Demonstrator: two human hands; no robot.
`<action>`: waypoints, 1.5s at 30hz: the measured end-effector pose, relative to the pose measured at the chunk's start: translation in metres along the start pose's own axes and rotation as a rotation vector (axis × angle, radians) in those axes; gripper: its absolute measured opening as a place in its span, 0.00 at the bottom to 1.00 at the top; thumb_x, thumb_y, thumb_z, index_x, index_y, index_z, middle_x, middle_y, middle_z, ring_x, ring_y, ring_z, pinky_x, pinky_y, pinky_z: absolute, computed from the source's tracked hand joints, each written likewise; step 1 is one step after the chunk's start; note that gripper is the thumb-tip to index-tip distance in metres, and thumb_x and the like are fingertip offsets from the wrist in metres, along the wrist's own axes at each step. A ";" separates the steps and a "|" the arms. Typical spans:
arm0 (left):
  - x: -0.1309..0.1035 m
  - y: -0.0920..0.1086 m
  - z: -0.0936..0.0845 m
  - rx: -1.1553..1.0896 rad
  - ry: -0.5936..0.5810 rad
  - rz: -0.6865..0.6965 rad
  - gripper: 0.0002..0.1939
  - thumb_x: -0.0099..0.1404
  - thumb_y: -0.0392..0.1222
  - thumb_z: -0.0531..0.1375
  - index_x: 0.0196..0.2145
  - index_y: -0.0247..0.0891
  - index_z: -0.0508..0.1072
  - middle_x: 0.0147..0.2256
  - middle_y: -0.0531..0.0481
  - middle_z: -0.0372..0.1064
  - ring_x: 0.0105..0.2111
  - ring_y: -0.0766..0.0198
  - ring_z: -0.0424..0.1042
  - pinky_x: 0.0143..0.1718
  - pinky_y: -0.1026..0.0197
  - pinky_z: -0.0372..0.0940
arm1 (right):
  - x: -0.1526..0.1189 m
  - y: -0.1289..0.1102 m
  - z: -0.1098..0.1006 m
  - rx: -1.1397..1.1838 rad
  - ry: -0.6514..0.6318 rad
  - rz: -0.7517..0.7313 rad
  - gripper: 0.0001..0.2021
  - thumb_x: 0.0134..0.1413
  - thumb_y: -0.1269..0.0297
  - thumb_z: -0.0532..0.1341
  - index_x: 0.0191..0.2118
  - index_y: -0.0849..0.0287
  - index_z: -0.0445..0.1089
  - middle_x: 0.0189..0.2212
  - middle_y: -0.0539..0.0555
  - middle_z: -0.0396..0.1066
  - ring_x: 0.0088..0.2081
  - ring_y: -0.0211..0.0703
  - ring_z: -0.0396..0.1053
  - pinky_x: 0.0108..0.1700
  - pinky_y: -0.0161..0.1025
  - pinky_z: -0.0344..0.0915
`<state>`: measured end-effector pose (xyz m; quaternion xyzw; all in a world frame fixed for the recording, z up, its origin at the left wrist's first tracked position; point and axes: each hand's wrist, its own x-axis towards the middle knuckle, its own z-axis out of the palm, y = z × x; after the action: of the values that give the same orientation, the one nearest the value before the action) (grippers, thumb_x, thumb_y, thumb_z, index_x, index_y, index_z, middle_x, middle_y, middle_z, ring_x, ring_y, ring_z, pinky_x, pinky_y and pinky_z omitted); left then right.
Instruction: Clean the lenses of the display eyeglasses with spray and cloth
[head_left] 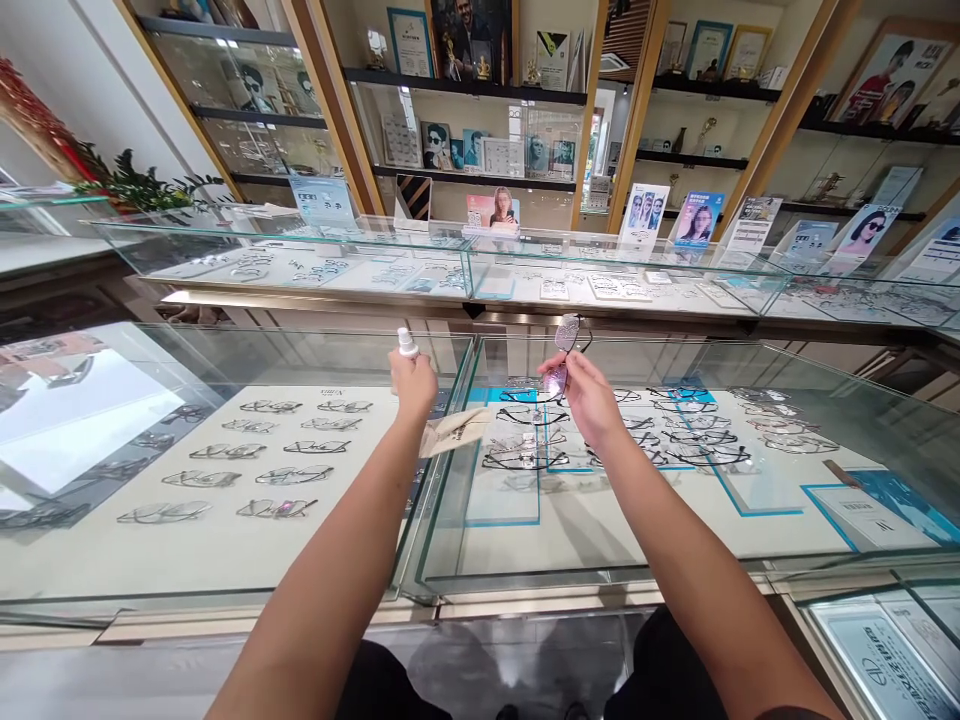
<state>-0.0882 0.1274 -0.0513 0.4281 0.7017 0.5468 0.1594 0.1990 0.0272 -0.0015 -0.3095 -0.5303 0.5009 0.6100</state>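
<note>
My left hand [414, 382] is wrapped round a small white spray bottle [406, 343]; only its top shows above the fingers. In my right hand [589, 395] a pair of eyeglasses [568, 333] is held up on end, with purplish lenses that look speckled with drops. Its dark temple sticks out to the right. Between my hands, a beige cloth or paper piece [455, 432] lies on the glass top, nearer the left wrist. Both hands are above the glass display case [480, 560].
Inside the case lie several rows of eyeglass frames [294, 474] on white boards. Behind it stands another glass showcase [360, 265] with upright advertising cards [643, 212] on top. Shelves [465, 88] with pictures and trophies line the wall. A plant [142, 185] is at far left.
</note>
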 end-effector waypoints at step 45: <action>-0.031 0.032 -0.021 0.721 -1.019 0.421 0.14 0.55 0.45 0.65 0.40 0.44 0.80 0.43 0.46 0.81 0.41 0.52 0.78 0.37 0.59 0.62 | 0.004 0.001 -0.005 0.086 0.001 0.055 0.16 0.60 0.44 0.68 0.36 0.52 0.77 0.37 0.53 0.79 0.43 0.46 0.74 0.42 0.41 0.66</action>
<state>-0.0709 0.0913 -0.0227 0.7880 0.5789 0.0259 0.2079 0.2035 0.0324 -0.0018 -0.2977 -0.4993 0.5395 0.6091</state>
